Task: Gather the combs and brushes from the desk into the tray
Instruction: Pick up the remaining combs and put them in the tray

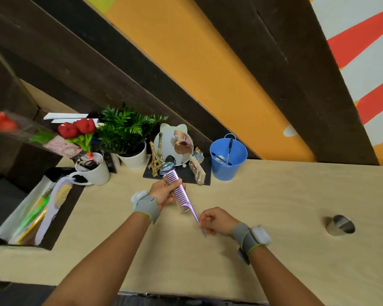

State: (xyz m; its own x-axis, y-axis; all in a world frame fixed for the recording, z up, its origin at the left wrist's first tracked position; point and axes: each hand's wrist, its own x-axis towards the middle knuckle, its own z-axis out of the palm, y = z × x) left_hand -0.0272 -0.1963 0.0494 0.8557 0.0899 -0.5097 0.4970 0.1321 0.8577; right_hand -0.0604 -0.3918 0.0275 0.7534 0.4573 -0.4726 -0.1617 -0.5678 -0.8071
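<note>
A shiny purple tail comb (181,196) is held above the middle of the wooden desk (274,195). My left hand (164,192) grips its toothed end, and my right hand (215,220) pinches its thin pointed tail. The comb slants from upper left to lower right between the hands. At the far left, a shiny tray (16,214) sits in a dark recess of the desk. It holds a white wide-tooth comb (53,203), a green comb (34,214) and other pieces I cannot make out.
Along the back stand a white mug (97,173), a potted fern (128,138), red fabric roses (77,128), a round mirror (175,144) with small Eiffel Tower models on a black mat, and a blue bucket (228,157). A metal cup (341,225) lies at the right.
</note>
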